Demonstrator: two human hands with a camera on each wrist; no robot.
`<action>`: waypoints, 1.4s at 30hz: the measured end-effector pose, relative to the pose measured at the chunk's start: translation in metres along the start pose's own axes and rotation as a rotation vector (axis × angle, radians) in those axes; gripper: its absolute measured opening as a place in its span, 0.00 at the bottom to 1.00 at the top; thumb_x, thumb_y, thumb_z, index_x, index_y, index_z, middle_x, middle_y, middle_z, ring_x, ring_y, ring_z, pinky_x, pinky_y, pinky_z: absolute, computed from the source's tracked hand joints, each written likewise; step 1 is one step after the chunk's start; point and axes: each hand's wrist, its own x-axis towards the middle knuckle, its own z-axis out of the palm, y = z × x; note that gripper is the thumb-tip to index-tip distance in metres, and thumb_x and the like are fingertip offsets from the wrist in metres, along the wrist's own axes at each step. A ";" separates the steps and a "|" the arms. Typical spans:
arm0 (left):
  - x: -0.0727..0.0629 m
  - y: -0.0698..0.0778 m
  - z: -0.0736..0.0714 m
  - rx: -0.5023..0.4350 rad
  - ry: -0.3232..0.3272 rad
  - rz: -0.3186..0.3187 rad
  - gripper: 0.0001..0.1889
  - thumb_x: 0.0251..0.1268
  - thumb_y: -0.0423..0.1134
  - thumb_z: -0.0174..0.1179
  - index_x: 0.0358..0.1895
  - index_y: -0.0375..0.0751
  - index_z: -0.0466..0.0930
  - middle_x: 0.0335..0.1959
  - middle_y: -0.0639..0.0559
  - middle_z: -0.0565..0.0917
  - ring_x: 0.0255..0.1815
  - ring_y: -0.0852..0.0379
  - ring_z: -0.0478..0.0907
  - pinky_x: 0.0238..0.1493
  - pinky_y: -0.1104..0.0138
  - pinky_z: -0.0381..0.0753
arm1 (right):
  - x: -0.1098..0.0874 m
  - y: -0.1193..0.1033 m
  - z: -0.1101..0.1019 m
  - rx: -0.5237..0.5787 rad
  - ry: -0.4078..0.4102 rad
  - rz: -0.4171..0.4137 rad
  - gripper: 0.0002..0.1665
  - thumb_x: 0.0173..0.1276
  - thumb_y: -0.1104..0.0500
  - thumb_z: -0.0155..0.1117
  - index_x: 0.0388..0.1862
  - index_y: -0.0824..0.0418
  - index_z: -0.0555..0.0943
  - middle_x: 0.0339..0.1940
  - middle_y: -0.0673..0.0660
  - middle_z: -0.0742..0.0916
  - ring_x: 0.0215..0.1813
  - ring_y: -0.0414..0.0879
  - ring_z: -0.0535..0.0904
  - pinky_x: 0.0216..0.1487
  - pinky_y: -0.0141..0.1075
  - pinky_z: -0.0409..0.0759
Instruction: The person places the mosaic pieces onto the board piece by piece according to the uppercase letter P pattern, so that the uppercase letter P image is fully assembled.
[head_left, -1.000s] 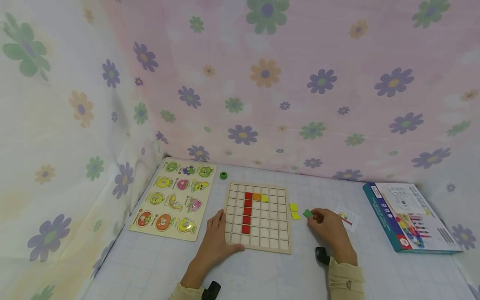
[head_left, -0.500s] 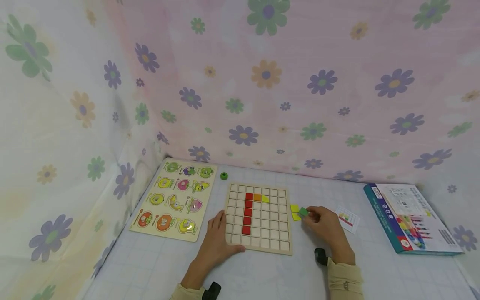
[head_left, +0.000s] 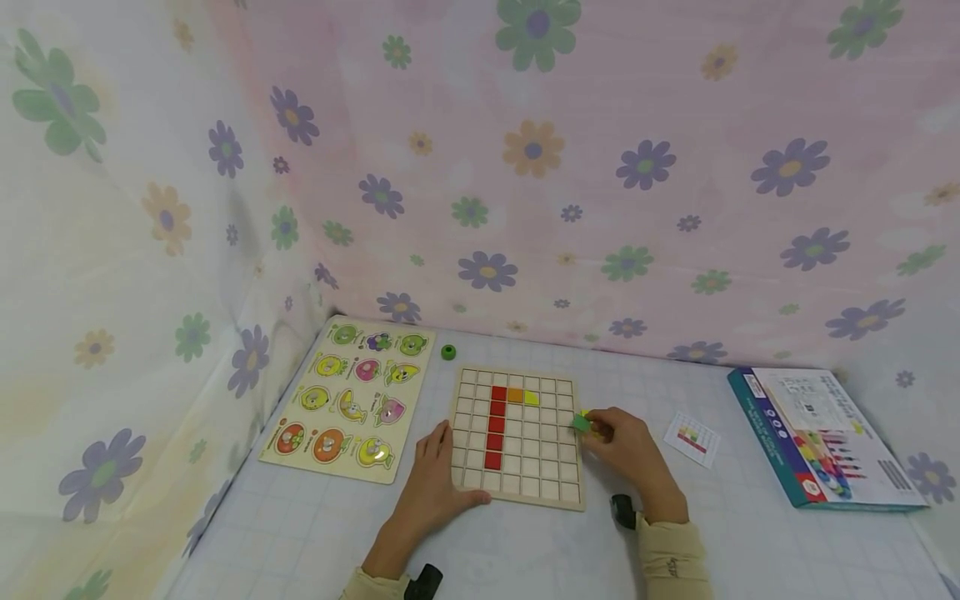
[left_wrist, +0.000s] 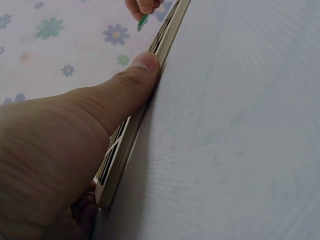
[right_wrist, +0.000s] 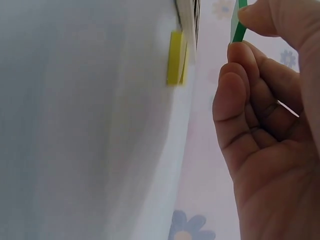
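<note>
A square wooden grid board [head_left: 531, 467] lies in front of me. It bears a column of several red tiles [head_left: 495, 425], with an orange tile [head_left: 515, 396] and a yellow tile [head_left: 532, 398] beside the top one. My left hand [head_left: 431, 483] rests at the board's near left corner, fingers along the left side; the straight thumb [left_wrist: 125, 87] presses the front edge. Between thumb and fingertips, my right hand [head_left: 630, 450] pinches a green tile [right_wrist: 238, 22], which overlaps the board's right edge in the head view. Loose yellow tiles [right_wrist: 175, 57] lie beneath that hand, partly hidden.
A fruit puzzle board [head_left: 345, 433] lies on the left, with a small green ring-shaped piece [head_left: 448, 352] near its upper right. To the right are a pattern card [head_left: 693, 438] and a flat teal-edged box [head_left: 832, 442]. Flowered cloth walls stand behind and at the left.
My right hand has moved left with the green tile, passing over the loose yellow tiles to the board's right edge. The left hand stays in place on the board.
</note>
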 end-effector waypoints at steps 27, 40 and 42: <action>0.003 -0.005 0.002 0.004 0.000 -0.002 0.69 0.41 0.68 0.78 0.81 0.33 0.50 0.82 0.41 0.55 0.78 0.41 0.54 0.73 0.48 0.70 | 0.013 -0.048 0.026 0.107 -0.083 -0.164 0.14 0.63 0.66 0.67 0.47 0.65 0.87 0.34 0.51 0.84 0.34 0.39 0.75 0.37 0.33 0.78; 0.001 -0.003 0.002 0.009 0.012 0.011 0.69 0.41 0.67 0.79 0.81 0.32 0.51 0.81 0.39 0.56 0.78 0.41 0.55 0.72 0.47 0.70 | 0.022 -0.061 0.042 0.080 -0.145 -0.212 0.12 0.62 0.67 0.67 0.45 0.63 0.87 0.33 0.50 0.84 0.36 0.39 0.75 0.38 0.32 0.78; 0.001 -0.004 0.002 0.009 0.010 0.016 0.69 0.41 0.67 0.78 0.81 0.31 0.51 0.81 0.39 0.56 0.77 0.40 0.55 0.72 0.47 0.70 | 0.023 -0.064 0.043 0.077 -0.152 -0.202 0.12 0.63 0.66 0.67 0.46 0.63 0.87 0.34 0.49 0.84 0.36 0.39 0.75 0.38 0.32 0.78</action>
